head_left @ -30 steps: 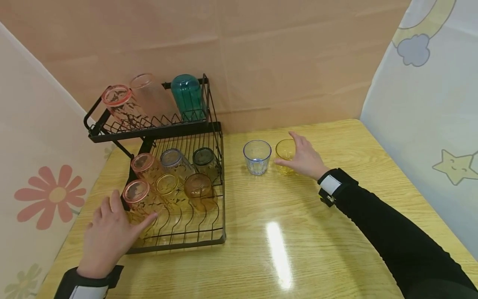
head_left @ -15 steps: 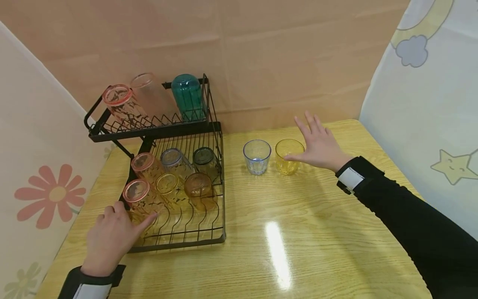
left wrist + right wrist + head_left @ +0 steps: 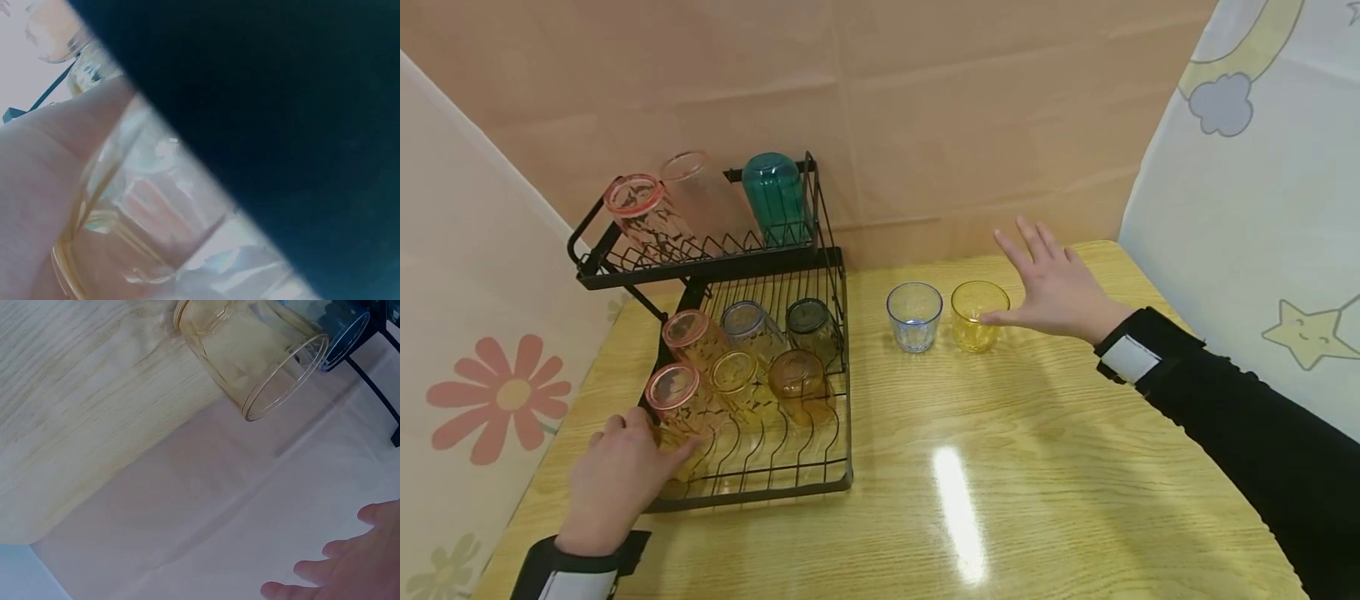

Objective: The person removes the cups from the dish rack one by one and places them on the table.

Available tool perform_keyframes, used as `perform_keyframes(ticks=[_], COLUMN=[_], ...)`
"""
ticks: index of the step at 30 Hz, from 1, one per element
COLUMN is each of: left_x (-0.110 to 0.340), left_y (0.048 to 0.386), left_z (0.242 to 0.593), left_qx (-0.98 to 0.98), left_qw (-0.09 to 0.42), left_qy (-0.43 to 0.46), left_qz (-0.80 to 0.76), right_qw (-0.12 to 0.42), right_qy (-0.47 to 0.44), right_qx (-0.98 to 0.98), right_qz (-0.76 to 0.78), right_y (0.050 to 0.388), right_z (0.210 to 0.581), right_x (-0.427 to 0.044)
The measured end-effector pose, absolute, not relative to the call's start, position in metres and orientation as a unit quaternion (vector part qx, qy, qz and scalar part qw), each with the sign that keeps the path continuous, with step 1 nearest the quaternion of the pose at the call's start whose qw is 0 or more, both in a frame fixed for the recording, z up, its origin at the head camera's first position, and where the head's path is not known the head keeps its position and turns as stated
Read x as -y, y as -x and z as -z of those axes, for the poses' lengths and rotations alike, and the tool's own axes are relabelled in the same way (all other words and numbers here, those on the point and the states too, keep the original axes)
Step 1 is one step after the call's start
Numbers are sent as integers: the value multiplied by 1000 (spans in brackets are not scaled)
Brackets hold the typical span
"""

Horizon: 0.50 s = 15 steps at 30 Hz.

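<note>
Left hand: at the near left corner of the rack, thumb pointing inward over it.
Left grip: grasping the amber glass, with fingers visible through its wall in the left wrist view.
Amber glass: at that corner, mostly covered by the hand; whether it touches the wires I cannot tell.
Right hand: palm beside the yellow glass, fingers spread and pointing away from the person.
Right grip: released, holding nothing; the thumb overlaps the glass's side in the head view, and contact cannot be told.
Yellow glass: upright on the bench, right of the rack.
Blue-rimmed glass: upright just left of the yellow glass.
Rack's upper shelf: a pink glass, a pale clear glass and, at the right end, a teal glass.
Rack's lower back row: a salmon glass, a lilac glass and a grey glass, bases up.
Rack's lower front row: a rose glass, a lemon glass and a brown glass, bases up.
Back wall: a peach cloth.
</note>
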<state>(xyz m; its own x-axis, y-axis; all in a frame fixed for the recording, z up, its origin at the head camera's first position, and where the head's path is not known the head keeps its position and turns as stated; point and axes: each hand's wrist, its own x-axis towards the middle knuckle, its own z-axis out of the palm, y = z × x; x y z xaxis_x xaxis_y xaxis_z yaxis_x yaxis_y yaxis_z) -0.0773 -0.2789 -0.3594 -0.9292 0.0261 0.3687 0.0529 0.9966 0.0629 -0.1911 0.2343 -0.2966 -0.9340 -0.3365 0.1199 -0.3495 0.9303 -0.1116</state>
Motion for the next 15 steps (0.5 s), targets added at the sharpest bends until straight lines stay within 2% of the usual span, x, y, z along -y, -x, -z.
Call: perform_keyframes(ticks=[3, 7, 15], left_x=[277, 276, 276], left_y=[76, 75, 73], left_z=[349, 335, 314], left_qx=[989, 993, 989], left_qw=[136, 94, 132], left_qy=[-3, -18, 22], left_qz=[51, 64, 57], right_qw=[54, 52, 41], right_qy=[-185, -194, -202], right_qx=[979, 977, 976], right_qz=[-61, -67, -75], right_y=[186, 178, 167], right_z=[297, 299, 305], right_x=[-233, -232, -231])
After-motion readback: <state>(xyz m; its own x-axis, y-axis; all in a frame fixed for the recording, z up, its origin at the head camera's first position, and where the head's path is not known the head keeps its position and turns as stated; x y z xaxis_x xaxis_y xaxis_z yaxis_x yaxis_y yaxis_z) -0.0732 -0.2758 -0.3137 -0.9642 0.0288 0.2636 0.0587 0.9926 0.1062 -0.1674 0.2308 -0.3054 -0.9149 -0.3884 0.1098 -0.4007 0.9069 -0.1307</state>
